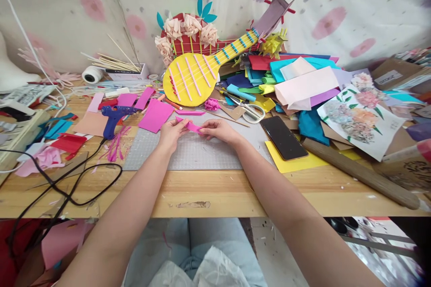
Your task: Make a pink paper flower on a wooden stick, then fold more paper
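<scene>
Between my hands, just above the grey cutting mat (208, 154), is a small strip of magenta paper (193, 127). My left hand (172, 133) pinches its left end, and my right hand (219, 131) pinches the right end. The strip looks bent or folded; the fingers partly cover it. Beyond the hands lies another thin magenta strip (190, 112). A larger magenta sheet (156, 115) lies to the left of my left hand, and a crumpled magenta paper flower (212, 104) sits behind my right hand.
A yellow paper banjo-like model (191, 80) stands at the back. On the left are a blue glue gun (113, 119) and its black cable (69, 195). To the right are scissors (253, 113), a phone (284, 137), a wooden stick (360, 172) and heaped coloured paper (306, 83).
</scene>
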### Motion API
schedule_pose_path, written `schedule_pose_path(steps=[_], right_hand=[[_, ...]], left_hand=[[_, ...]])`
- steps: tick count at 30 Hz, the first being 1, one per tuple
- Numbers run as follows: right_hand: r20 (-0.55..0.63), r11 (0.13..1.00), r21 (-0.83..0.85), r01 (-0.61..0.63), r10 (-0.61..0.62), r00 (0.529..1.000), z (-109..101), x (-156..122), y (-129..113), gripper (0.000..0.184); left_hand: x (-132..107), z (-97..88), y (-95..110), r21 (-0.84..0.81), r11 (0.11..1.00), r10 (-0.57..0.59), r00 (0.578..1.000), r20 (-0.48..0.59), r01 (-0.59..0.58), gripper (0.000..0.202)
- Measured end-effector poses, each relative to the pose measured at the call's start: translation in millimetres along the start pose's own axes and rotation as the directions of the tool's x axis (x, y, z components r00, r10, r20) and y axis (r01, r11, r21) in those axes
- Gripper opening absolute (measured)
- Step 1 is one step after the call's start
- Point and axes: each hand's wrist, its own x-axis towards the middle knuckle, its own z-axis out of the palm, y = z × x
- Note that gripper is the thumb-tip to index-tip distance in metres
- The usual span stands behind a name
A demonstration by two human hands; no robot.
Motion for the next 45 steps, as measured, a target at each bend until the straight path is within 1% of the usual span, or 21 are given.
schedule_pose_path(steps=[3,6,8,10,14,18,20,23,26,29,30,32,33,34,35,36,37,38,41,43,45], right_hand=[[-0.02,0.992,-0.11,0.067,-0.069,0.997,6.1,0.8,-2.2,0.037],[-0.08,0.967,-0.203,0.151,-0.171,0.982,12.7,5.0,-2.0,0.035],[-0.118,0.952,-0.226,0.209,-0.239,0.964,15.8,8.5,-0.5,0.032],[-0.132,0.947,-0.221,0.231,-0.264,0.955,17.1,11.5,1.5,0.029],[-0.129,0.953,-0.225,0.205,-0.238,0.963,13.5,13.7,5.4,0.025],[-0.15,0.946,-0.272,0.174,-0.22,0.964,4.0,12.1,8.3,0.024],[-0.156,0.945,-0.279,0.17,-0.219,0.963,-1.8,10.6,9.6,0.024],[-0.176,0.961,-0.231,0.149,-0.192,0.965,-10.1,7.9,10.9,0.023],[-0.238,0.986,-0.119,0.12,-0.146,0.96,-13.7,5.9,10.1,0.022],[-0.262,0.988,-0.041,0.146,-0.151,0.953,-9.2,6.8,9.3,0.028],[-0.243,0.986,-0.051,0.161,-0.169,0.955,-6.5,7.9,9.7,0.03],[-0.203,0.978,-0.109,0.176,-0.195,0.96,-1.1,10.6,11.8,0.028],[-0.184,0.977,-0.129,0.17,-0.192,0.964,0.9,11.8,13.2,0.026],[-0.176,0.973,-0.157,0.17,-0.197,0.964,2.2,12.5,14.6,0.025],[-0.173,0.966,-0.194,0.172,-0.206,0.963,2.9,12.6,15.7,0.024],[-0.175,0.953,-0.244,0.178,-0.224,0.959,3.1,12.0,16.3,0.023],[-0.178,0.933,-0.308,0.187,-0.249,0.952,3.0,10.8,16.3,0.022],[-0.177,0.903,-0.382,0.195,-0.279,0.944,2.8,8.9,15.6,0.02],[-0.156,0.795,-0.567,0.214,-0.359,0.92,3.5,2.2,11.2,0.015],[-0.142,0.749,-0.624,0.224,-0.391,0.909,4.7,-0.7,8.5,0.014],[-0.135,0.718,-0.659,0.225,-0.407,0.903,5.5,-1.7,7.5,0.015]], left_hand=[[-1.4,3.7,-3.6,-0.006,1.0,0.024,0.999,0.029,-0.024,0.023],[-2.2,6.7,-6.3,-0.005,0.999,0.04,0.998,0.039,-0.04,0.024],[-2.7,8.2,-7.1,0.002,0.999,0.045,0.998,0.034,-0.045,0.023],[-3.3,9.2,-6.8,-0.002,0.999,0.049,0.998,0.027,-0.049,0.023],[-2.1,7.3,-2.9,-0.065,0.996,0.053,0.998,-0.035,-0.055,0.02],[3.6,0.6,1.6,-0.122,0.991,0.048,0.992,-0.121,-0.062,0.019],[6.5,-2.7,3.0,-0.13,0.989,0.054,0.988,-0.146,-0.073,0.019],[8.7,-5.2,4.4,-0.148,0.986,0.048,0.985,-0.163,-0.073,0.015],[8.3,-5.1,3.8,-0.157,0.985,0.038,0.984,-0.176,-0.066,0.014],[7.3,-3.0,-0.1,-0.115,0.992,0.044,0.99,-0.131,-0.059,0.018],[7.2,-2.1,-1.7,-0.093,0.994,0.042,0.994,-0.099,-0.051,0.02],[7.1,-0.8,-3.7,-0.046,0.998,0.043,0.998,-0.042,-0.045,0.023],[6.8,-0.6,-3.6,-0.019,0.997,0.075,0.996,-0.043,-0.076,0.023],[6.3,-0.7,-2.5,0.016,0.99,0.139,0.989,-0.058,-0.139,0.024],[5.2,-1.0,-0.5,0.062,0.973,0.228,0.971,-0.076,-0.223,0.026],[3.5,-1.4,2.3,0.118,0.941,0.328,0.94,-0.093,-0.317,0.03],[1.2,-1.7,5.4,0.184,0.899,0.415,0.907,-0.071,-0.397,0.037],[-1.5,-1.9,8.4,0.243,0.869,0.448,0.894,-0.014,-0.431,0.042],[-8.9,-0.9,13.9,0.379,0.837,0.36,0.919,0.16,-0.394,0.039],[-10.6,-0.1,13.5,0.436,0.811,0.319,0.92,0.228,-0.39,0.033],[-9.4,-0.7,11.2,0.469,0.776,0.333,0.905,0.264,-0.422,0.031]])
